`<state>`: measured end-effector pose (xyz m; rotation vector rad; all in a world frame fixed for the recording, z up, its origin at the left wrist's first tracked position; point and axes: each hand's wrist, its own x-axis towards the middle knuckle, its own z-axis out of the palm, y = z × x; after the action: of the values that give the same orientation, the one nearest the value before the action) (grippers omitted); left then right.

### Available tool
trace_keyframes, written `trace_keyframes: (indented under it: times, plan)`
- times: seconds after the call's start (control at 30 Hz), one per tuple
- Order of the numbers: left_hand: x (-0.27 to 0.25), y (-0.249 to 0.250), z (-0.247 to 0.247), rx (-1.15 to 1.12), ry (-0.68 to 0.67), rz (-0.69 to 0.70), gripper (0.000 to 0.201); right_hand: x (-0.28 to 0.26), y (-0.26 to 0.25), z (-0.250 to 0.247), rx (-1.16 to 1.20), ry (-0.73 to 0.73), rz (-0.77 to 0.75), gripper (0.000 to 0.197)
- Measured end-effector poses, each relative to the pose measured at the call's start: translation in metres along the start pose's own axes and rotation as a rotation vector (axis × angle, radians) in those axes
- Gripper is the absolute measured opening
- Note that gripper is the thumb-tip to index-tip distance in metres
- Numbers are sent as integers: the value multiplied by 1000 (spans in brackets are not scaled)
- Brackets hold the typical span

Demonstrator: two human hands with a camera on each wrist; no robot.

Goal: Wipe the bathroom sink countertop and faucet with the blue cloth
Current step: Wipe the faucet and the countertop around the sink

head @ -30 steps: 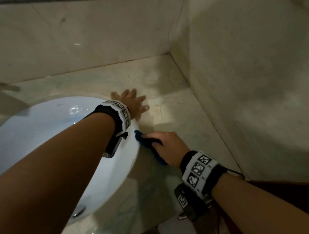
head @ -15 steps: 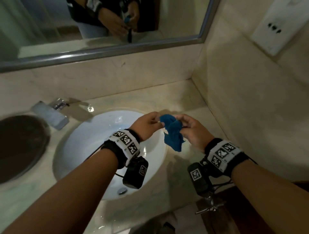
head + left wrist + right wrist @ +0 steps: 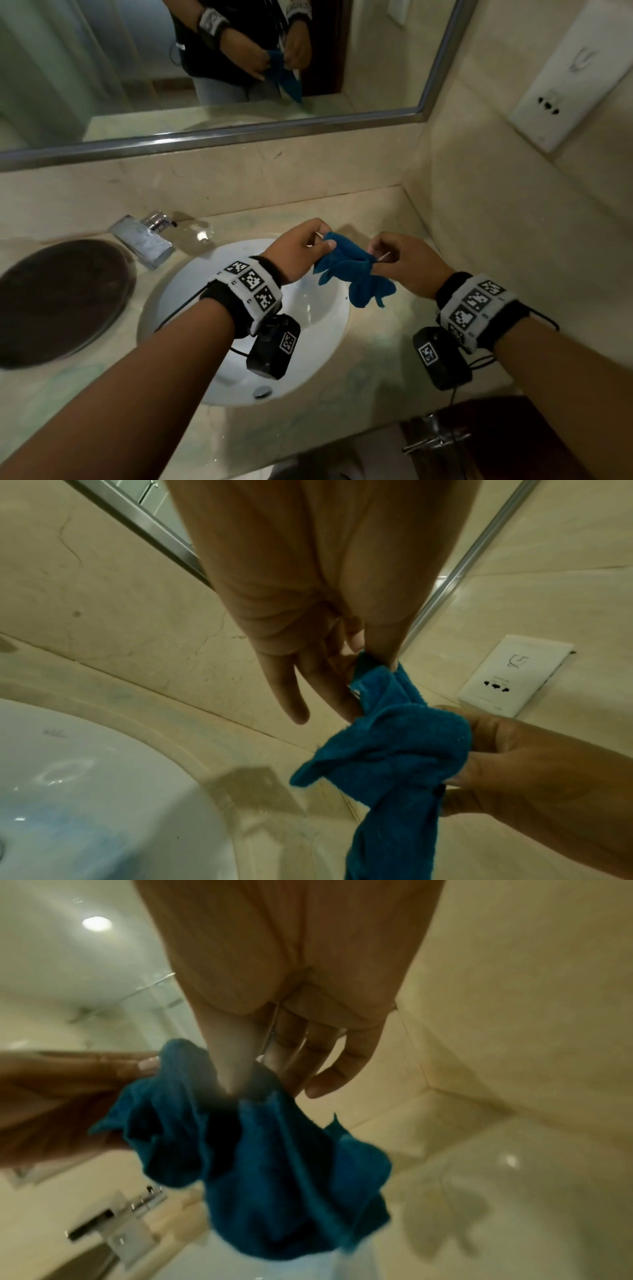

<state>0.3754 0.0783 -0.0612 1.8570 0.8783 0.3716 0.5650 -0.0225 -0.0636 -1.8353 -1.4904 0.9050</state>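
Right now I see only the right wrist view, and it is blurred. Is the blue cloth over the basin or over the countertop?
Observer: In the head view the blue cloth hangs in the air over the right rim of the basin, held by the left hand and the right hand.
Operator: Is something on the right wall that I should avoid?
Observer: Yes, a white socket plate is mounted there, above the countertop.
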Motion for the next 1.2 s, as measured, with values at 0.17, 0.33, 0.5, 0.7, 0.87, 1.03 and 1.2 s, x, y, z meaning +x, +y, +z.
trace_keyframes:
  times: [0.17,0.33,0.5,0.7,0.87,1.03,1.2]
  plan:
    - [1,6,-12,2,0,35,13,-4,-5,-17,-113,2,10,16]
    - [4,8,-19,91,39,75,9,-3,-11,-29,-191,7,15,10]
    - [4,12,-16,58,-7,111,17,6,-13,-25,-550,-95,-51,12]
    - [-11,16,-11,138,-396,108,13,2,-1,-20,-69,25,88,13]
    - [-3,16,0,98,-206,96,21,-4,-2,-18,283,37,78,29]
    - [15,26,14,280,-58,126,51,-7,-7,-18,324,45,47,33]
    - [25,29,30,242,-134,107,16,-15,-5,-21,393,82,61,31]
